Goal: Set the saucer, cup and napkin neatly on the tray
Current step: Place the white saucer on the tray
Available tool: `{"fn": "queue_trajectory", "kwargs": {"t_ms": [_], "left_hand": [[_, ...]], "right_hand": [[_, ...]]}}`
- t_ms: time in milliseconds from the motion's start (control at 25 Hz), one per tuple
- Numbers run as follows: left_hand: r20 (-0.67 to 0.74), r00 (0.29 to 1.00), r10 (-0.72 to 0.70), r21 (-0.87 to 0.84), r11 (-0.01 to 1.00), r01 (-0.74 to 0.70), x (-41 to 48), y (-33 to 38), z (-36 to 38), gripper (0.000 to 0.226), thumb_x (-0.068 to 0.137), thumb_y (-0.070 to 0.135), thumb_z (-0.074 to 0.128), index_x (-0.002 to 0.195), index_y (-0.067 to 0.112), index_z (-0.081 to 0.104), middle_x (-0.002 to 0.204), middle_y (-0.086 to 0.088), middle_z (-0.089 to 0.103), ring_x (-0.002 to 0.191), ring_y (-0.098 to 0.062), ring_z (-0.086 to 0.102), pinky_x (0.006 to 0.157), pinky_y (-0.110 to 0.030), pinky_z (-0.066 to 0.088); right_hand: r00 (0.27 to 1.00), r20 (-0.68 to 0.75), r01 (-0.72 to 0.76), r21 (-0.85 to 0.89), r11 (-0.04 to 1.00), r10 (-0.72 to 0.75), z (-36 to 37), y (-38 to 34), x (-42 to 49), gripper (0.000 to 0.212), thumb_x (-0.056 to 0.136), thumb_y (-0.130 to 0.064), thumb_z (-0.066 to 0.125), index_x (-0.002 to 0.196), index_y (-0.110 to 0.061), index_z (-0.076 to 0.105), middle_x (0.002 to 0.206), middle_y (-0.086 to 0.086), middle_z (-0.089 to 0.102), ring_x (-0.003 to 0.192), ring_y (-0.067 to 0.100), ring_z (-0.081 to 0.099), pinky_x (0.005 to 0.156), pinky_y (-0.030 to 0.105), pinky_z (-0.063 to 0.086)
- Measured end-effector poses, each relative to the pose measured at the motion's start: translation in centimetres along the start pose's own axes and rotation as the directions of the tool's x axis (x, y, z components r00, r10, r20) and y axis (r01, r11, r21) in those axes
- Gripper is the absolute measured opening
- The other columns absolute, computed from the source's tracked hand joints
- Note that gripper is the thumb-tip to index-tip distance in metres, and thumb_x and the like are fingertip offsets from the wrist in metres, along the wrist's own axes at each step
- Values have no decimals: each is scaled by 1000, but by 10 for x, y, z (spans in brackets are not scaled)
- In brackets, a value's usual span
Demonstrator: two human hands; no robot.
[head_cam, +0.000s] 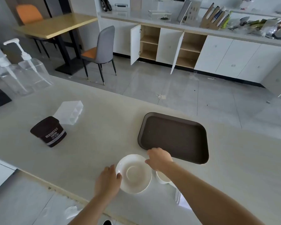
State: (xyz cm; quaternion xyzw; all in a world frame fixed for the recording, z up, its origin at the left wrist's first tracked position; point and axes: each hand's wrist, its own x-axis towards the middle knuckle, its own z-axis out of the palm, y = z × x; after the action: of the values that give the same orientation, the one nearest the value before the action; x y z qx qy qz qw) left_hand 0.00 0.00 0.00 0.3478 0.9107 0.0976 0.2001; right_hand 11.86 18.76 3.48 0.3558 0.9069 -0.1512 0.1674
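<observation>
Both hands, left hand (108, 177) and right hand (159, 158), clasp opposite rims of the white saucer (134, 173) low in the frame on the worktop (96, 143), apparently to lift it level toward the empty brown tray (173, 138) just beyond, while cup (162, 177) and napkin (179, 194) wait lower right, partly hidden.

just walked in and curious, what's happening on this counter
A person is setting up a tray. Both hands are at the white saucer on the counter: the left hand on its left rim, the right hand on its upper right rim. The brown tray just beyond holds nothing yet. The cup sits beside the saucer, partly hidden under the right forearm, with what looks like the napkin nearer the person. Whether the saucer is lifted is unclear.
</observation>
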Motion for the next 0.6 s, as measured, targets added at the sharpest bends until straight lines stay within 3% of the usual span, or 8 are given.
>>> {"fn": "queue_trajectory", "kwargs": {"t_ms": [120, 200, 280, 360, 440, 520, 600], "left_hand": [[33, 996, -83, -298, 950, 89, 3, -2, 3, 35, 89, 13, 46, 120, 18, 60, 102, -3, 68, 95, -26, 63, 76, -34, 49], [79, 984, -158, -499, 848, 176, 3, 0, 4, 39, 84, 3, 45, 115, 18, 64, 92, 1, 67, 88, -26, 64, 74, -40, 56], [132, 968, -212, -621, 744, 247, 6, 0, 5, 40, 82, -1, 45, 108, 21, 66, 88, 2, 67, 87, -27, 66, 71, -48, 61], [174, 953, -248, -684, 666, 298, 10, 0, 3, 39, 82, -3, 47, 105, 22, 67, 89, -4, 68, 85, -30, 68, 62, -47, 62], [220, 937, -272, -746, 572, 341, 18, 0, 1, 39, 83, -4, 49, 105, 22, 67, 91, -13, 68, 81, -32, 70, 55, -41, 62], [250, 921, -297, -789, 489, 372, 26, 5, -3, 37, 83, -5, 51, 101, 23, 67, 89, -17, 69, 75, -34, 73, 55, -41, 62], [277, 911, -306, -820, 418, 390, 38, 14, -9, 33, 82, -6, 50, 90, 19, 70, 83, -18, 74, 70, -33, 75, 57, -42, 62]], "right_hand": [[997, 66, -26, -45, 999, 29, 3, -1, 6, 19, 93, -30, 59, 81, -15, 55, 90, 4, 62, 83, 29, 59, 64, 33, 41], [994, 98, -51, -31, 998, 54, 6, -3, 9, 23, 90, -21, 60, 72, -15, 49, 82, 4, 60, 74, 30, 56, 61, 32, 41], [993, 101, -57, -35, 998, 60, 8, -4, 12, 29, 86, -11, 59, 62, -16, 43, 74, 4, 57, 69, 30, 55, 59, 31, 39], [995, 90, -46, -47, 998, 50, 6, -4, 16, 32, 83, -6, 57, 59, -18, 39, 65, 0, 52, 66, 29, 51, 65, 32, 36], [997, 57, -48, -9, 999, 49, -1, -2, 21, 23, 83, -6, 57, 65, -17, 48, 66, -1, 55, 69, 28, 53, 73, 33, 34], [999, -7, -45, 73, 996, 46, -10, 3, 26, 10, 84, -8, 55, 85, -14, 63, 81, 3, 69, 80, 29, 62, 77, 34, 36], [994, -63, -74, 195, 978, 88, -20, 12, 31, 19, 86, -10, 53, 98, -15, 67, 92, 6, 72, 87, 31, 65, 74, 36, 43]]}}
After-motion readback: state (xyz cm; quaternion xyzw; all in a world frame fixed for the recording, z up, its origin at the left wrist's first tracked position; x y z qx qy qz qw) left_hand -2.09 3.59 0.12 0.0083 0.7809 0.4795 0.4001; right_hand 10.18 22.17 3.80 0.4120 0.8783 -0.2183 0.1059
